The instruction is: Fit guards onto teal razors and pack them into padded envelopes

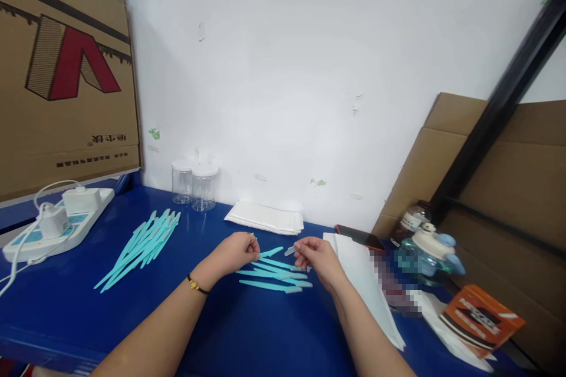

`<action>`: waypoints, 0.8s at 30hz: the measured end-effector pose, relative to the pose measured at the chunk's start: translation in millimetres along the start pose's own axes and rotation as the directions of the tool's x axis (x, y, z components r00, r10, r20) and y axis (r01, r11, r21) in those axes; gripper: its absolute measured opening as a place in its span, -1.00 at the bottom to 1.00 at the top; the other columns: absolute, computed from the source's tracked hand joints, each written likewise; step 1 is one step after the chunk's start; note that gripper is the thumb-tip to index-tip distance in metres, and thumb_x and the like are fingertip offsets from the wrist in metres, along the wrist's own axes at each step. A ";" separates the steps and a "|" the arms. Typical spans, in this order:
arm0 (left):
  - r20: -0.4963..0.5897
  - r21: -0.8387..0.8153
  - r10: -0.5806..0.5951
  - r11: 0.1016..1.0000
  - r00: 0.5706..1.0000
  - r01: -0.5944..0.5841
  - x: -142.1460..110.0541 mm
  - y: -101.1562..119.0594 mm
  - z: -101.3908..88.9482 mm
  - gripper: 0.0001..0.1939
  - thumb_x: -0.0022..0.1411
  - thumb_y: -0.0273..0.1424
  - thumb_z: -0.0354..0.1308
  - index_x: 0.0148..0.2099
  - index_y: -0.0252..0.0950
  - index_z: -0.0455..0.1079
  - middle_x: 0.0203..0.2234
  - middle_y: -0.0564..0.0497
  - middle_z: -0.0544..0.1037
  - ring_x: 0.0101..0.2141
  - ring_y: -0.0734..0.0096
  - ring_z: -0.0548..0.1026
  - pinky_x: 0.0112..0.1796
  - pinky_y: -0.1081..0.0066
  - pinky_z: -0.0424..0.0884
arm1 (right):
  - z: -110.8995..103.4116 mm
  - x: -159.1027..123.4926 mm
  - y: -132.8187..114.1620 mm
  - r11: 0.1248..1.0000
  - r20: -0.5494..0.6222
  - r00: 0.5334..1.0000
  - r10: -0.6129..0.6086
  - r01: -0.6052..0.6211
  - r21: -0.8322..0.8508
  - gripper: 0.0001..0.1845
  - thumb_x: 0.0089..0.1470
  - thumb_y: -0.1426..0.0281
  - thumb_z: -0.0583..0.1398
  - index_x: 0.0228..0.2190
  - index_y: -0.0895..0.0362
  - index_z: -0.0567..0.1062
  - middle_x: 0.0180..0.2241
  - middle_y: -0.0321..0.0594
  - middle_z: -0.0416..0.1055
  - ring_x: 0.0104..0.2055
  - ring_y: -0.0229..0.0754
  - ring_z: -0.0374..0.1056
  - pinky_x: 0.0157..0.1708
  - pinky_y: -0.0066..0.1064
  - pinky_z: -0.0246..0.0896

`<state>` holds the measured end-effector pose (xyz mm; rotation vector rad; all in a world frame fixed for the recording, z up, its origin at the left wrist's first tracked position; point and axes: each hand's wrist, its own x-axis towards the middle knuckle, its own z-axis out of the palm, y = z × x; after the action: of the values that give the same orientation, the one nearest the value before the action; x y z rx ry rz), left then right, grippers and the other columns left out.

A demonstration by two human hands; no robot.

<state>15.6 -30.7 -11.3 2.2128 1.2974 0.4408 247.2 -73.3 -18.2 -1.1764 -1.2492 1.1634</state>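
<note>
My left hand (239, 250) is closed in a pinch on the handle of a teal razor-like stick (270, 253) just above the blue table (132, 312). My right hand (315, 253) pinches a small clear cap (289, 251) close to that stick's tip. The two hands nearly meet over a small group of several teal sticks (276, 275) lying flat with clear caps on their right ends. A bigger pile of the same teal sticks (141, 247) is fanned out to the left.
Two clear lidded jars (194, 187) and a folded white stack (265, 218) stand by the wall. A power strip with plugs (57, 221) lies far left. White sheets (367, 283), a phone (360, 237), a bottle (427, 256) and an orange box (481, 318) crowd the right. Cardboard leans at both sides.
</note>
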 end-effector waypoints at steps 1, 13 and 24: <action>0.008 -0.004 0.009 1.000 1.000 -0.009 -0.2 1.9 0.4 -0.82 0.00 -0.30 0.07 -0.40 -0.29 0.41 -0.54 0.05 0.48 -0.51 0.47 0.38 -0.54 0.54 0.17 | 1.3 -0.3 -0.1 1.000 0.005 1.000 0.000 0.000 -0.003 -0.63 -0.22 0.15 0.31 -0.52 0.22 0.45 -0.64 -0.28 0.40 -0.66 -0.33 0.30 -0.67 -0.53 0.15; 0.033 -0.027 0.056 0.998 0.998 -0.055 -3.6 11.7 5.4 -0.83 -0.03 -0.35 0.05 -0.39 -0.28 0.43 -0.54 0.05 0.49 -0.52 0.47 0.38 -0.55 0.54 0.15 | 14.9 -3.2 5.0 1.000 0.094 0.995 0.022 -0.020 -0.024 -0.61 -0.23 0.14 0.30 -0.51 0.23 0.44 -0.63 -0.29 0.40 -0.63 -0.28 0.35 -0.63 -0.51 0.19; 0.082 0.088 0.101 0.990 0.992 -0.108 -8.5 26.8 18.1 -0.91 -0.08 -0.42 0.13 -0.44 -0.24 0.44 -0.52 0.07 0.50 -0.48 0.45 0.40 -0.50 0.53 0.18 | -46.1 6.4 -4.5 0.707 -0.250 0.959 -0.130 -0.087 -0.702 -0.72 0.00 0.23 0.11 -0.59 0.15 0.41 -0.68 -0.32 0.38 -0.73 -0.33 0.25 -0.58 -0.49 0.12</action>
<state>39.7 -53.9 -10.1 2.3580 1.1873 0.3364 293.2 -67.0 -12.7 -1.8151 -1.5273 0.4320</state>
